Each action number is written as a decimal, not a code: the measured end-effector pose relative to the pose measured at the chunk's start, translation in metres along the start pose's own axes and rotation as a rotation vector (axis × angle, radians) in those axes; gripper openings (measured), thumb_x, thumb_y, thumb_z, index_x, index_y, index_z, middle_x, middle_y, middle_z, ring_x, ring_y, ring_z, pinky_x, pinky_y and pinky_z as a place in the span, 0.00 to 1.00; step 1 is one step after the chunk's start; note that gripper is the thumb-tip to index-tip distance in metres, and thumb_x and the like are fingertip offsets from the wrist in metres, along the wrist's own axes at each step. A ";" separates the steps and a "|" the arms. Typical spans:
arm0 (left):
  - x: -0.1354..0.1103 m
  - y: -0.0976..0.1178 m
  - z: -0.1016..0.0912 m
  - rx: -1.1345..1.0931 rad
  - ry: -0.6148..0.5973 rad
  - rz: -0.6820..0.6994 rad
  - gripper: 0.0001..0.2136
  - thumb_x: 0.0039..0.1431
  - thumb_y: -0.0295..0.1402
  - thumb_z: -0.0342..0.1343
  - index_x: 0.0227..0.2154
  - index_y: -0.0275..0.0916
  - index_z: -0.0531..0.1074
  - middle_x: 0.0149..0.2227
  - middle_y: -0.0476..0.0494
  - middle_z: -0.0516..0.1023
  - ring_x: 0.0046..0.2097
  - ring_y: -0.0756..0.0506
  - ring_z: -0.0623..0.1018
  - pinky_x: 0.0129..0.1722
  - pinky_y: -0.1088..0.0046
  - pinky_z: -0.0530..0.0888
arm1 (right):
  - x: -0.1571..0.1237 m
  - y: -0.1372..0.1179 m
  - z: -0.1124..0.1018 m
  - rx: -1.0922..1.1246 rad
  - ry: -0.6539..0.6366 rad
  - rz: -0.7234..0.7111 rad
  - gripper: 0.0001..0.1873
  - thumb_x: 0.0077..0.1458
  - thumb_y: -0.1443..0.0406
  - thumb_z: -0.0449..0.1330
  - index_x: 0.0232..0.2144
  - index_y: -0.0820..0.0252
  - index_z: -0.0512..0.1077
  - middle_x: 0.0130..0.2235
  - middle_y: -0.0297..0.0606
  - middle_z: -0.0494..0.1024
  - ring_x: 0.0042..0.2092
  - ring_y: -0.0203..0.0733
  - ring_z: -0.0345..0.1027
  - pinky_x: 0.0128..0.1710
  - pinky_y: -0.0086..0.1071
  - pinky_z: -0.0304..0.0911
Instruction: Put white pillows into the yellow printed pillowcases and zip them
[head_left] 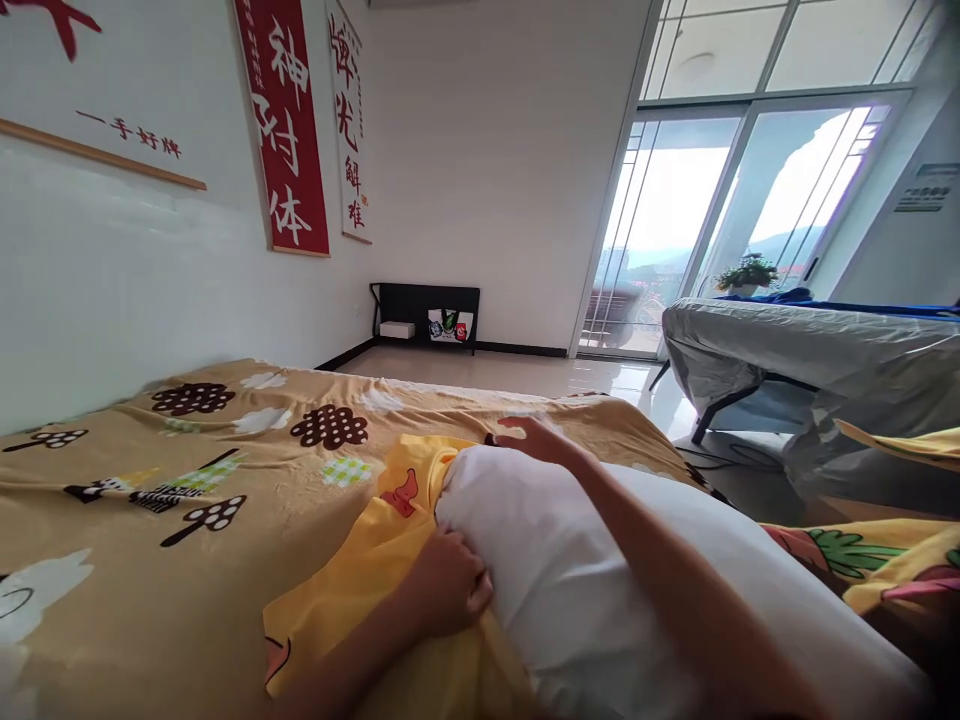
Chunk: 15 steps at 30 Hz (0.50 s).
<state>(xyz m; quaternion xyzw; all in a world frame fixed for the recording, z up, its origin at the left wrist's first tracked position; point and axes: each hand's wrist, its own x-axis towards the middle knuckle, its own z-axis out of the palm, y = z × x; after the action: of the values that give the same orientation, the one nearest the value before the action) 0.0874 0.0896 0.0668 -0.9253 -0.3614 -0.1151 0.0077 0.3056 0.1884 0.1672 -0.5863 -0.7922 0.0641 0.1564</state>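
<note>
A white pillow point(600, 580) lies on the bed, partly inside a yellow printed pillowcase point(375, 560). My left hand point(450, 585) is closed on the pillowcase's edge where it meets the pillow's near side. My right hand point(536, 440) reaches over the far end of the pillow, its fingers curled on the cloth there, with my forearm lying across the pillow's top.
The bed carries a tan sheet point(187, 470) printed with trees and clouds, against the left wall with red banners point(289, 130). A grey covered table point(810, 350) stands at right by glass doors point(675, 220). A low black shelf point(424, 315) sits by the far wall.
</note>
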 end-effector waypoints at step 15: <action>0.034 -0.043 -0.051 0.324 0.034 -0.167 0.16 0.54 0.27 0.50 0.46 0.33 0.70 0.43 0.34 0.77 0.47 0.36 0.74 0.53 0.52 0.65 | -0.039 -0.027 0.021 -0.248 0.037 -0.001 0.24 0.54 0.50 0.59 0.48 0.56 0.72 0.45 0.44 0.79 0.45 0.52 0.73 0.42 0.36 0.62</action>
<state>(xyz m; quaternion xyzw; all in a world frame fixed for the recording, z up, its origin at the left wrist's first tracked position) 0.0720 0.1389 0.1212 -0.8766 -0.4505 -0.0714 0.1530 0.2846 0.1447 0.1483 -0.6019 -0.7913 -0.0454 0.0975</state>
